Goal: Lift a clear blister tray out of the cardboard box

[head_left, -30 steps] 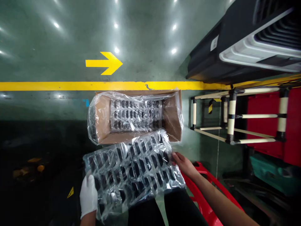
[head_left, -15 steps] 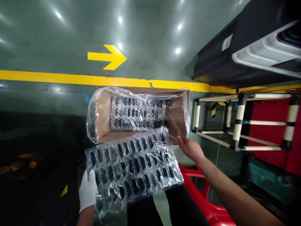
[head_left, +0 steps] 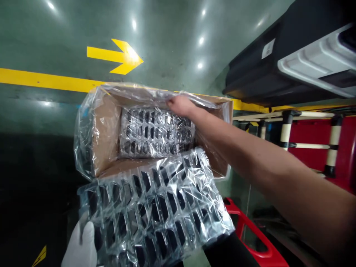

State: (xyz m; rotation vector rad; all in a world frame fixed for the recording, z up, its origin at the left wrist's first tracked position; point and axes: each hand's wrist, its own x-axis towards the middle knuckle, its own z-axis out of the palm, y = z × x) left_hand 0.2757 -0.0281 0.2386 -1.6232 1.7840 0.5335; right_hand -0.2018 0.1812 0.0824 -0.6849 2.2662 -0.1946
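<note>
Over the cardboard box [head_left: 105, 126], right hand [head_left: 180, 105] seemingly pinches crinkly liner [head_left: 133, 92]; gloved left hand [head_left: 80, 248] grips bagged tray [head_left: 155, 207].

green floor [head_left: 172, 33] marked with yellow arrow [head_left: 116, 55] and yellow line [head_left: 41, 79]; brown box [head_left: 107, 126] lined in clear film; white glove [head_left: 80, 248]; red frame [head_left: 250, 237] at near right.

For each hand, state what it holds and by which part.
The gloved left hand grips the bagged tray of parts at its near left corner. The bare right hand pinches the plastic liner at the carton's far rim.
</note>
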